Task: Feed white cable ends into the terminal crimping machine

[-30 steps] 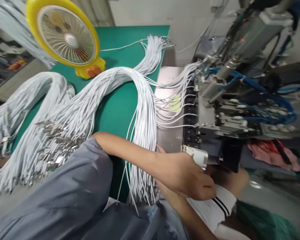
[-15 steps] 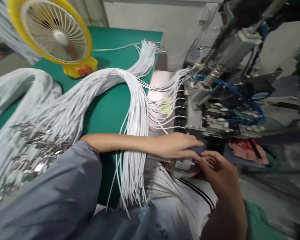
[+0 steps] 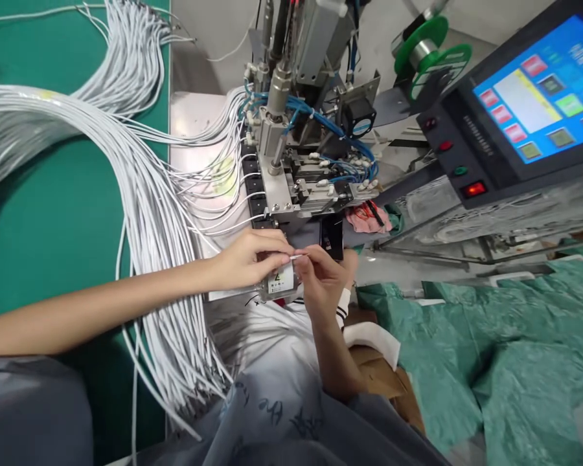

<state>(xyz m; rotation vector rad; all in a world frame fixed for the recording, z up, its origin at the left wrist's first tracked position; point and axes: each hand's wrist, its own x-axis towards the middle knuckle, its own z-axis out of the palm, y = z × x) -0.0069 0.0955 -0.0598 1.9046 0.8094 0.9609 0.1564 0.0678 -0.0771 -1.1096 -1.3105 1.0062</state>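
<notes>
My left hand (image 3: 251, 259) reaches across the white cable bundle, its thumb and fingers closed on a thin white cable (image 3: 297, 257). Fingertip to fingertip with it, my right hand (image 3: 322, 277) pinches the end of that cable. How far the cable runs inside the left fingers is hidden. Just under the hands sits a clear container with a white label (image 3: 280, 279). Beyond them, several white cables lead into a row of black blocks (image 3: 257, 188) on the metal machine (image 3: 278, 171). The large bundle of white cables (image 3: 160, 259) hangs over the green table edge.
A control panel with a lit blue screen (image 3: 539, 97) stands at the right. A dark phone (image 3: 331, 237) and a pink cloth (image 3: 368, 218) lie beyond my right hand. Green sheeting (image 3: 525, 349) covers the lower right. The green table (image 3: 78, 194) is at the left.
The view has swung to the right, bringing in the control panel and dropping the yellow fan. My hands remain close together, with the white cable now visible between the fingertips.
</notes>
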